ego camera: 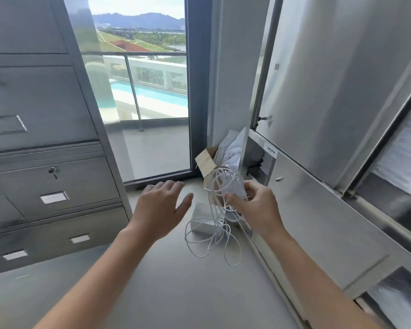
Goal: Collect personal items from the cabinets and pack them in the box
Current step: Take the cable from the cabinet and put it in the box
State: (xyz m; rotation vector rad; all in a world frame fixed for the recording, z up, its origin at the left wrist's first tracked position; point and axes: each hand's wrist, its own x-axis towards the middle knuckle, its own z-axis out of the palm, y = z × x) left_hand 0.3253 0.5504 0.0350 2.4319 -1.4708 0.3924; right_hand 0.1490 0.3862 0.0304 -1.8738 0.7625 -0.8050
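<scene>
Right hand curled, fingers pinching the bunched top of a tangled white cable. Loops dangle below my fingertips. Left hand spread flat, holding nothing, just left of the loops.

Judgement: light, limp, snag-prone. Scoop the hanging loops from beneath before moving them. The cardboard box lies just beyond my right fingertips.

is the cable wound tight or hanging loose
Loose: right hand grips one bunch of the cable, and loops dangle below.

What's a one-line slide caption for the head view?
Right hand grips a tangled white cable, left hand open beside it, cardboard box beyond, beside the steel cabinet.
</scene>
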